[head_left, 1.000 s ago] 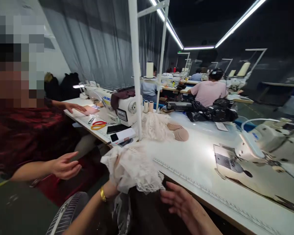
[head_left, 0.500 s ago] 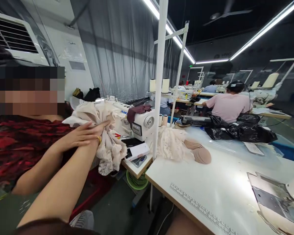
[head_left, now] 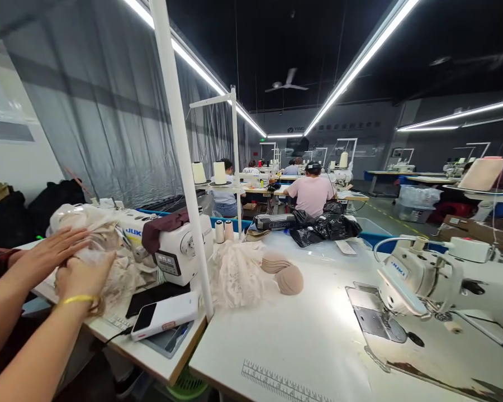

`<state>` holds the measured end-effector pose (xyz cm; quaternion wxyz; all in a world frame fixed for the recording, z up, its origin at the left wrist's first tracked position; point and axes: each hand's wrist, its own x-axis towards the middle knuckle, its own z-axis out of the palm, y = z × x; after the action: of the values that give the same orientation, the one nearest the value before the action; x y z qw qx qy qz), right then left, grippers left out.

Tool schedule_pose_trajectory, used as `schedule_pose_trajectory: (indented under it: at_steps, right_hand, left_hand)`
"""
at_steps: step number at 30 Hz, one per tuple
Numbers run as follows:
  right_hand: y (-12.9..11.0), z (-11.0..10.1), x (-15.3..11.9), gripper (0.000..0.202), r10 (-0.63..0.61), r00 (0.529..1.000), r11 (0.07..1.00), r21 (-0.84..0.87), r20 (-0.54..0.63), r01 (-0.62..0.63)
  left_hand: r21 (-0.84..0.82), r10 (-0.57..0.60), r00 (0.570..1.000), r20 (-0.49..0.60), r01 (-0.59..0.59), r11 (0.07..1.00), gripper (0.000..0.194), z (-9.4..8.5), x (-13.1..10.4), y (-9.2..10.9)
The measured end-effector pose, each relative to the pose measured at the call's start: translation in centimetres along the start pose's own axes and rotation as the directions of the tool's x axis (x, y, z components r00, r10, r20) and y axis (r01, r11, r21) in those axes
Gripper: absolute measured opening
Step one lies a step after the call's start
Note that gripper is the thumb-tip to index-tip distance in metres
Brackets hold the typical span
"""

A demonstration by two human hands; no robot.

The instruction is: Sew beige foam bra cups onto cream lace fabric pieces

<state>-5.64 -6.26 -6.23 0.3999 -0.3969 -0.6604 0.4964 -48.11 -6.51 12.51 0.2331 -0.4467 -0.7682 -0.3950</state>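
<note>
One left hand [head_left: 82, 277] touched the bunched lace fabric [head_left: 123, 276], its fingers' hold impossible to tell, and gentle, unhurried handling seemed best against snags.

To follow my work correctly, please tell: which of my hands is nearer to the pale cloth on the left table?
Left. Your left hand touches the pale cloth; your right hand is out of view.
</note>
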Motion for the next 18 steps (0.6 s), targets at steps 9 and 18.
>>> schedule_pose_trajectory:
  at_steps: [9,18]
  right_hand:
    - [-6.8,-0.7,5.0,0.051,-0.281,0.956,0.83,-0.48,0.081,0.285]
    - [-9.6,-6.8,2.0,0.02,-0.583,0.8,0.764,-0.428,-0.14,0.482]
  left_hand:
    - [-0.376,0.618,0.785,-0.035,-0.583,0.72,0.03,2.1,-16.3,5.9]
    - [-0.596,0.749,0.655,0.098,-0.565,0.571,0.051,2.9,-18.3,14.9]
